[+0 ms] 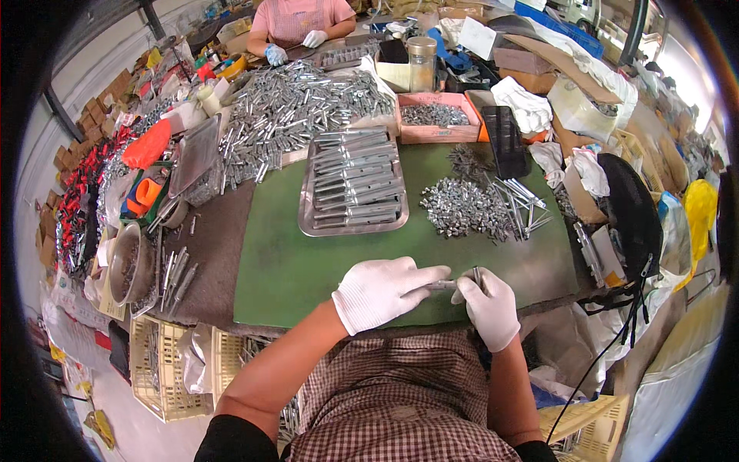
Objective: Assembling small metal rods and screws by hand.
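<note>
White knit gloves cover both hands [385,292], above a brown checked apron.

Both gloved hands at mat edge: left hand [382,292] and right hand [490,306] pinch one small metal part [445,285] between them. Tray [308,223] of metal rods sits beyond, loose screws [460,206] beside it.

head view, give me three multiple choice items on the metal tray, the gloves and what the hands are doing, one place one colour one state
1. Where does the metal tray lie?
A. on the green mat
B. on the floor
C. in a yellow crate

2. What colour are the gloves on the left hand and the right hand?
A. blue
B. white
C. black

3. How is the small metal part held?
A. it lies alone on the mat
B. left hand only
C. between both hands

Answers: 1 A, the tray rests on the green mat. 2 B, both gloves are white. 3 C, each hand has a grip on one end of the part.
</note>
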`<action>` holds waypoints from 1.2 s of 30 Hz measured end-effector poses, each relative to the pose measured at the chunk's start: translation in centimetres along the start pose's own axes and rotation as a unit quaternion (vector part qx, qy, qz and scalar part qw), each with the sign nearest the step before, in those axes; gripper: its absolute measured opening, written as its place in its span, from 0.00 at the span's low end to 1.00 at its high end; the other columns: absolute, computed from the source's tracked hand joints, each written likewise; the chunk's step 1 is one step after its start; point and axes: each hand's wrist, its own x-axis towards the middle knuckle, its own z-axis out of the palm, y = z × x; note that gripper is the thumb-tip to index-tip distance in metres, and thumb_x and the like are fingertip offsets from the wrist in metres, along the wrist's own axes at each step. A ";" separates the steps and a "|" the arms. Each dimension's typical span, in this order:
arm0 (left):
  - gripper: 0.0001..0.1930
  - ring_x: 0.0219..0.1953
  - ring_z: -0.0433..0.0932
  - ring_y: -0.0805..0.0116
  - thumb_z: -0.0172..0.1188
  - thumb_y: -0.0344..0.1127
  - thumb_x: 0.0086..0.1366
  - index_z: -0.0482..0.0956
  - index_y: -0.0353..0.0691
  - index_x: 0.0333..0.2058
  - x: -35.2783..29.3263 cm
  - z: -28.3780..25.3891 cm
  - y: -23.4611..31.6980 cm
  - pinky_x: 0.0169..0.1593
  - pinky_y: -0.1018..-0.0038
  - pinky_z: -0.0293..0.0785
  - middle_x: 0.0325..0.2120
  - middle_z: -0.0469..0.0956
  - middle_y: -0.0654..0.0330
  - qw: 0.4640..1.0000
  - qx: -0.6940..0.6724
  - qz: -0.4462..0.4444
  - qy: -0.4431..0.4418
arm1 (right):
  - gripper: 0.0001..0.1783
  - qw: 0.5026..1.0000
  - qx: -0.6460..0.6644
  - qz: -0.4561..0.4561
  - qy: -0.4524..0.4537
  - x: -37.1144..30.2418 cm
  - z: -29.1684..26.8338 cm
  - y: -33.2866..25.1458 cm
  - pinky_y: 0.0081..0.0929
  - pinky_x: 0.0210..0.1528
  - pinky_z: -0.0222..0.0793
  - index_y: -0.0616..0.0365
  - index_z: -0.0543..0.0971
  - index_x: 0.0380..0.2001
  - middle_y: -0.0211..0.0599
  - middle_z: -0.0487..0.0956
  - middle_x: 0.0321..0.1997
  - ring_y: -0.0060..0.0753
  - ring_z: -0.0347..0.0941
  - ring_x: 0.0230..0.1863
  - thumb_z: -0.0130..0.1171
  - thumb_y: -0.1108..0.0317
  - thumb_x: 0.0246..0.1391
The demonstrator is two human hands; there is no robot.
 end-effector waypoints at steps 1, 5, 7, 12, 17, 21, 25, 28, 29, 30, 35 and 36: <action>0.14 0.25 0.76 0.62 0.61 0.37 0.58 0.77 0.52 0.44 0.0 0.1 0.1 0.29 0.67 0.74 0.24 0.72 0.62 1.000 -0.007 -0.007 -0.002 | 0.12 1.000 -0.001 0.000 0.000 0.0 0.0 -0.2 0.22 0.34 0.69 0.63 0.78 0.35 0.34 0.81 0.26 0.21 0.73 0.27 0.55 0.63 0.58; 0.13 0.22 0.75 0.63 0.61 0.35 0.57 0.78 0.56 0.43 0.2 1.1 0.1 0.25 0.67 0.73 0.21 0.70 0.63 0.999 -0.016 -0.010 0.034 | 0.10 1.000 0.001 -0.025 0.018 0.1 0.1 -0.2 0.23 0.36 0.70 0.63 0.77 0.34 0.34 0.80 0.26 0.23 0.76 0.29 0.55 0.65 0.58; 0.13 0.22 0.75 0.63 0.60 0.36 0.57 0.78 0.57 0.42 0.1 1.4 0.0 0.25 0.68 0.73 0.21 0.70 0.63 0.999 -0.009 -0.006 0.043 | 0.10 0.999 -0.001 -0.038 0.021 0.0 0.2 -0.2 0.23 0.37 0.70 0.63 0.77 0.34 0.34 0.80 0.26 0.23 0.76 0.30 0.55 0.66 0.58; 0.11 0.21 0.75 0.64 0.59 0.37 0.58 0.77 0.57 0.41 -0.3 1.6 0.7 0.23 0.69 0.73 0.21 0.69 0.63 0.998 0.032 -0.017 0.044 | 0.07 0.991 -0.046 -0.112 0.051 0.3 -0.3 -0.2 0.19 0.35 0.66 0.62 0.79 0.34 0.27 0.76 0.25 0.17 0.69 0.29 0.54 0.70 0.56; 0.09 0.20 0.76 0.64 0.56 0.37 0.60 0.76 0.55 0.40 -0.8 3.1 2.5 0.23 0.68 0.74 0.24 0.69 0.61 0.992 0.091 -0.080 -0.031 | 0.08 0.888 -0.373 -0.241 0.121 6.4 -3.9 -0.9 0.33 0.40 0.71 0.54 0.80 0.36 0.38 0.79 0.35 0.40 0.76 0.36 0.55 0.68 0.56; 0.10 0.22 0.77 0.61 0.55 0.38 0.61 0.76 0.54 0.42 -0.3 3.3 2.7 0.25 0.66 0.75 0.27 0.69 0.57 0.988 0.061 -0.117 -0.082 | 0.08 0.815 -0.502 -0.289 0.034 11.9 -4.8 -2.5 0.40 0.42 0.71 0.50 0.80 0.35 0.38 0.77 0.37 0.46 0.75 0.39 0.56 0.67 0.52; 0.11 0.24 0.77 0.60 0.54 0.39 0.62 0.77 0.55 0.43 -0.5 3.2 2.7 0.27 0.64 0.76 0.27 0.70 0.57 0.988 0.049 -0.122 -0.085 | 0.07 0.766 -0.580 -0.267 -0.068 14.2 -3.9 -3.7 0.42 0.43 0.72 0.54 0.78 0.34 0.42 0.76 0.38 0.48 0.76 0.40 0.55 0.69 0.51; 0.12 0.24 0.77 0.58 0.54 0.40 0.62 0.77 0.55 0.44 0.0 2.9 2.7 0.28 0.63 0.76 0.28 0.71 0.57 0.984 0.053 -0.131 -0.111 | 0.06 0.738 -0.619 -0.256 -0.080 14.4 -3.7 -4.1 0.43 0.43 0.72 0.54 0.76 0.34 0.44 0.76 0.38 0.49 0.76 0.40 0.55 0.69 0.51; 0.12 0.24 0.77 0.58 0.54 0.40 0.62 0.77 0.55 0.44 0.1 2.8 2.6 0.28 0.63 0.76 0.28 0.71 0.57 0.984 0.050 -0.129 -0.116 | 0.08 0.742 -0.625 -0.232 -0.072 14.2 -3.8 -4.2 0.44 0.43 0.73 0.53 0.77 0.38 0.45 0.77 0.37 0.49 0.76 0.40 0.54 0.68 0.54; 0.12 0.25 0.77 0.58 0.54 0.40 0.62 0.77 0.54 0.45 0.1 2.7 2.5 0.28 0.63 0.76 0.28 0.71 0.57 0.983 0.049 -0.131 -0.116 | 0.08 0.743 -0.624 -0.228 -0.076 13.3 -3.7 -4.2 0.44 0.43 0.73 0.53 0.77 0.38 0.45 0.77 0.37 0.49 0.76 0.40 0.54 0.68 0.54; 0.13 0.25 0.77 0.57 0.54 0.40 0.62 0.77 0.54 0.45 -0.2 3.0 2.3 0.28 0.62 0.76 0.28 0.71 0.57 0.986 0.031 -0.134 -0.096 | 0.09 0.881 -0.392 -0.264 -0.016 6.4 -3.4 -2.1 0.36 0.42 0.72 0.56 0.81 0.35 0.42 0.80 0.34 0.45 0.77 0.37 0.57 0.65 0.54; 0.13 0.25 0.77 0.58 0.54 0.40 0.62 0.77 0.54 0.45 -0.4 3.0 2.1 0.28 0.62 0.76 0.28 0.71 0.57 0.986 0.034 -0.133 -0.090 | 0.08 0.930 -0.284 -0.231 -0.025 4.7 -2.5 -1.9 0.32 0.40 0.72 0.58 0.81 0.32 0.42 0.80 0.32 0.41 0.77 0.35 0.61 0.67 0.50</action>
